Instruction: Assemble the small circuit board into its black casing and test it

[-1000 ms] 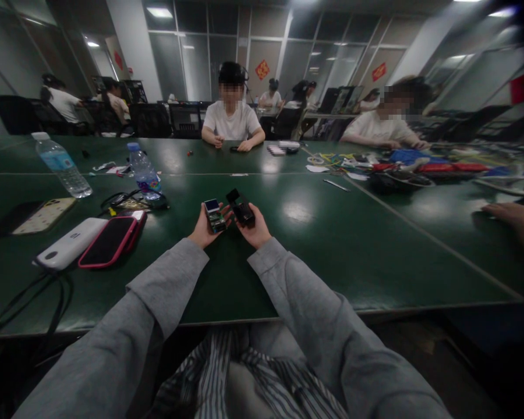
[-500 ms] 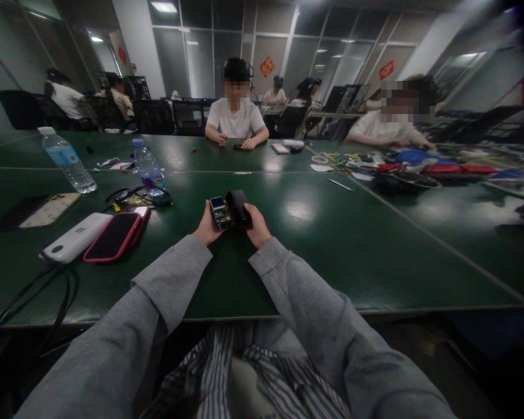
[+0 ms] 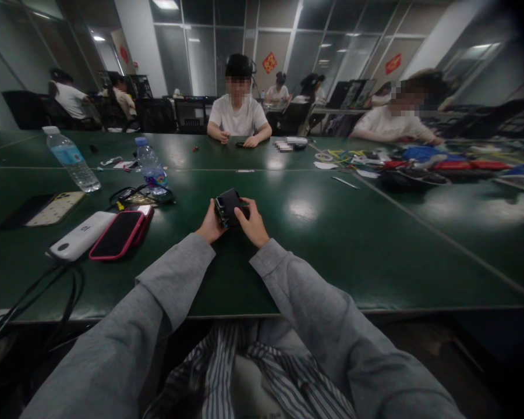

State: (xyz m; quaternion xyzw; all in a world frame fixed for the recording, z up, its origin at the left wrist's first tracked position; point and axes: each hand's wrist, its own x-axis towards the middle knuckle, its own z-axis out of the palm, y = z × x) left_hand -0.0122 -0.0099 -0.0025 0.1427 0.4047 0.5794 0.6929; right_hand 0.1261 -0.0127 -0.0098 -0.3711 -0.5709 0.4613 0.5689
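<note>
As the cover (image 3: 229, 203) largely hides the board (image 3: 222, 217), I see fingers clamped: left hand (image 3: 210, 226) on board; right hand (image 3: 255, 225) on cover.

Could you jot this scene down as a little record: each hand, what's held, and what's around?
Left hand: holds a circuit board, mostly hidden
Right hand: holds a black cover, thumb on it
Cover's place: over the board; whether it is fully seated cannot be told
On the person's left: pink-cased phone, white device, two bottles
Surface: green table
Across: a seated person in a white shirt
</note>
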